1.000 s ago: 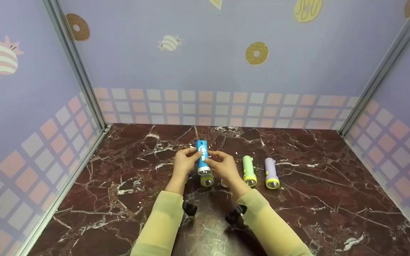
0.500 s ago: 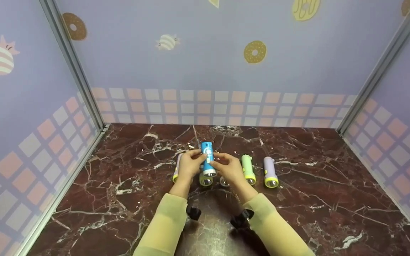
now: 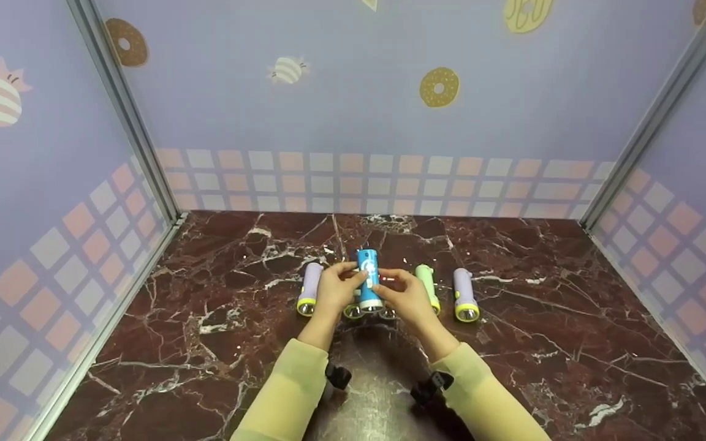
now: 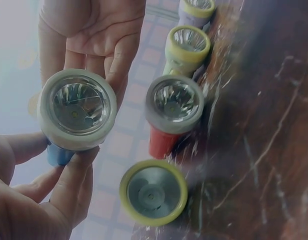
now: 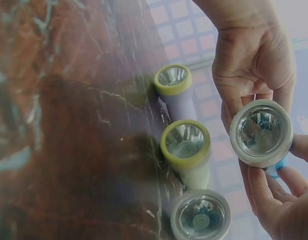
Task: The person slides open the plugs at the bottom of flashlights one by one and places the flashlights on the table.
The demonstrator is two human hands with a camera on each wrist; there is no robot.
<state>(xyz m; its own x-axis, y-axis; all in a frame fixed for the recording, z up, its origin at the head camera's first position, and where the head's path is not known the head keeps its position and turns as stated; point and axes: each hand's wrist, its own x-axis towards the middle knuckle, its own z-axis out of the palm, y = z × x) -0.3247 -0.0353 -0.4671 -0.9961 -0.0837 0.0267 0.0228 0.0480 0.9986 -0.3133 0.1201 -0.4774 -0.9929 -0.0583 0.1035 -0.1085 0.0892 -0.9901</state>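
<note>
Just outside the left hand lies a lilac torch (image 3: 312, 278), a smooth tube flaring into a round yellow rim. The left hand (image 3: 336, 293) holds the blue torch (image 3: 368, 269) narrowly between thumb and fingers. That torch is between the two hands, over the row: a smooth cylinder with white print, its round pale rim framing a clear lens over a shiny, hollow reflector. Partly hidden behind it, between the hands, lie a pale green torch (image 5: 194, 176) with a yellow rim and a red torch (image 4: 161, 142) with a grey one. The right hand (image 3: 409, 299) pinches the blue torch's other side. Just beyond that hand, partly covered, lies a green torch (image 3: 426, 280); farther right, another lilac torch (image 3: 464, 286). All rest on glossy, white-veined, dark red marble-patterned tabletop (image 3: 573, 343).
</note>
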